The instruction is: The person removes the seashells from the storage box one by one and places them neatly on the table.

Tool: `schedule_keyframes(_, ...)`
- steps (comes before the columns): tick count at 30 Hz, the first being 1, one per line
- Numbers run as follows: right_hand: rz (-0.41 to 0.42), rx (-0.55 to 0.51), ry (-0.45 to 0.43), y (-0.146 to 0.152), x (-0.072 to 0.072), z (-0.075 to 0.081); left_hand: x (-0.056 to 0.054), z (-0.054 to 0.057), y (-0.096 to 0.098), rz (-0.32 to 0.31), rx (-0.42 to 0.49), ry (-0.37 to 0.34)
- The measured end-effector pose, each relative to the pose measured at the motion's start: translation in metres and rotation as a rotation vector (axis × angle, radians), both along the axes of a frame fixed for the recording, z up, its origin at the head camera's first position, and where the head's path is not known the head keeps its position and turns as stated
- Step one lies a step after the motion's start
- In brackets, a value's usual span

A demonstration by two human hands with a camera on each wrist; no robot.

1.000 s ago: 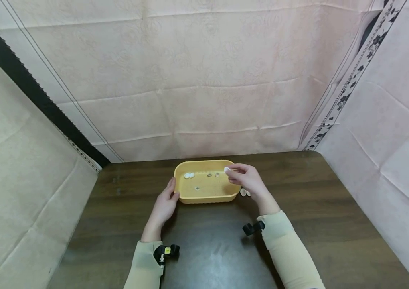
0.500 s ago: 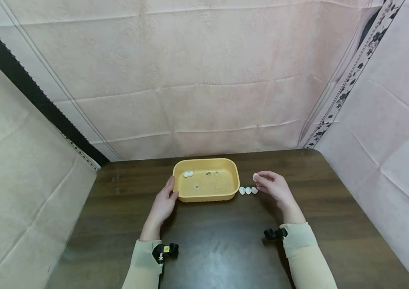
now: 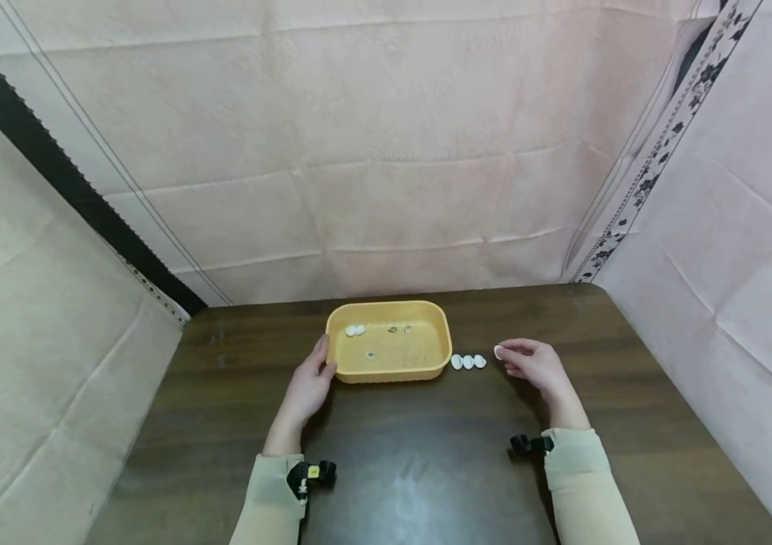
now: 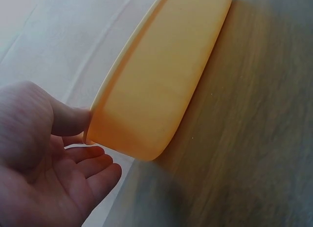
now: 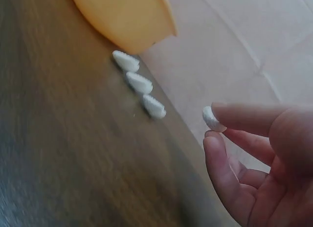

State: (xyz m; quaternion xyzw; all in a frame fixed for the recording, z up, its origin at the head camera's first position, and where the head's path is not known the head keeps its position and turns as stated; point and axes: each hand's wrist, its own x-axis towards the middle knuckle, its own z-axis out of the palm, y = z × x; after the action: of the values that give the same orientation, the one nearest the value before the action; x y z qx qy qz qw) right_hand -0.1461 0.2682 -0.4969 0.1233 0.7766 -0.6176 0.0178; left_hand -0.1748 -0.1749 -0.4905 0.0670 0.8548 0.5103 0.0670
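My left hand [image 3: 309, 384] holds the left end of a shallow yellow plastic tray [image 3: 389, 376]; in the left wrist view its thumb lies on the tray's rim. To the right of the tray, my right hand [image 3: 539, 369] pinches a small white seashell [image 5: 211, 119] between thumb and fingertips, just above the table. A row of three similar white shells [image 5: 140, 83] lies between the tray and that hand. Inside the tray are two white shells [image 3: 355, 331] at the back left and a few small dull pieces [image 3: 393, 329], too small to make out.
The tray stands near the back edge of a dark brown wooden table [image 3: 386, 462]. Pale cloth [image 3: 386, 151] hangs behind the table and on both sides. A black camera mount sits on each wrist.
My right hand has carried a shell from above the tray's right end out to the right, past the row of shells, and then lowered it. My left hand keeps its place on the tray.
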Motion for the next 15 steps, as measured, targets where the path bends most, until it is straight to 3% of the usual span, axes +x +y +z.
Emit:
schedule_keyframes(7,-0.029,0.126,-0.028,-0.002,0.001,-0.01,0.0,-0.004,-0.001,-0.01,0.001,0.011)
schedule_keyframes(15,-0.014,0.388,-0.01,-0.008,-0.001,-0.015,0.001,-0.001,-0.001,-0.012,-0.009,0.024)
